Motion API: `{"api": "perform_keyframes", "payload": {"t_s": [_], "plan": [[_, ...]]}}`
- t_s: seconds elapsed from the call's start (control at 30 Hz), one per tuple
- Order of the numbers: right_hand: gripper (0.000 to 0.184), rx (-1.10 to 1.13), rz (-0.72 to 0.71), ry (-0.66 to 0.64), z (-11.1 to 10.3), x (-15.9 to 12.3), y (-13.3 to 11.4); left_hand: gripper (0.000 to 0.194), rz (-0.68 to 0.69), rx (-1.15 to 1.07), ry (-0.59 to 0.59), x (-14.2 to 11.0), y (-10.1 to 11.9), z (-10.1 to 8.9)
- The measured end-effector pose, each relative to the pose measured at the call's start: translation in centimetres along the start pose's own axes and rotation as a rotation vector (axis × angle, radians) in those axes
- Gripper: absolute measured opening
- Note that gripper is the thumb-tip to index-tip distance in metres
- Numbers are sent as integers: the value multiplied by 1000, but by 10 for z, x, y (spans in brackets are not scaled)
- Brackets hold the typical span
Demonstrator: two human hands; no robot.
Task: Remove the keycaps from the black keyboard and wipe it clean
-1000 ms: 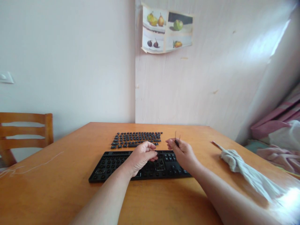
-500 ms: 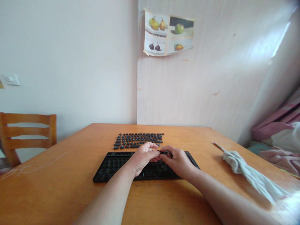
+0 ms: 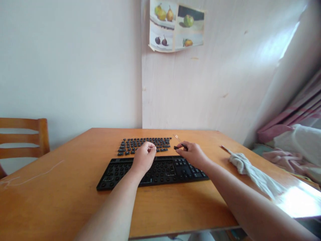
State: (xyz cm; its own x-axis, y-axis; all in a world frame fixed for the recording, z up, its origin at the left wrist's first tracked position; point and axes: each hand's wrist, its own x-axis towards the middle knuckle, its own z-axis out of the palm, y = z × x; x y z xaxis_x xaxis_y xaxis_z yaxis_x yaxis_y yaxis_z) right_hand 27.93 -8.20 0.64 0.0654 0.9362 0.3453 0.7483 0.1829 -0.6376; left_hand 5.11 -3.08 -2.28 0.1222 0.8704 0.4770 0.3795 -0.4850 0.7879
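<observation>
Keyboard lies lengthwise left-to-right on the counter. Right hand, nearer the black keycap, grips it with a wire-ended tool near the keyboard's far edge. Left hand, above the keyboard's middle, is pinched; contents indeterminable.

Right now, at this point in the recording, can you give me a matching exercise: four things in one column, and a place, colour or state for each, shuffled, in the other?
Things:
1. keyboard
2. loose keycaps
3. cloth
4. right hand

Descriptions:
A. pale and crumpled
B. gripping a wire tool and a small black piece
C. black, with many bare key positions
D. laid out in rows beyond the keyboard

Right pairs: 1-C, 2-D, 3-A, 4-B
</observation>
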Motion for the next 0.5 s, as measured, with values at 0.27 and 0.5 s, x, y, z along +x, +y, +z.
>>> {"api": "perform_keyframes", "payload": {"t_s": [0.27, 0.5], "plan": [[31, -224, -50, -138, 0, 31, 11, 23, -16, 119, 161, 4, -4, -7], [26, -400, -37, -229, 15, 64, 31, 28, -69, 63, 216, 12, -21, -10]]}}
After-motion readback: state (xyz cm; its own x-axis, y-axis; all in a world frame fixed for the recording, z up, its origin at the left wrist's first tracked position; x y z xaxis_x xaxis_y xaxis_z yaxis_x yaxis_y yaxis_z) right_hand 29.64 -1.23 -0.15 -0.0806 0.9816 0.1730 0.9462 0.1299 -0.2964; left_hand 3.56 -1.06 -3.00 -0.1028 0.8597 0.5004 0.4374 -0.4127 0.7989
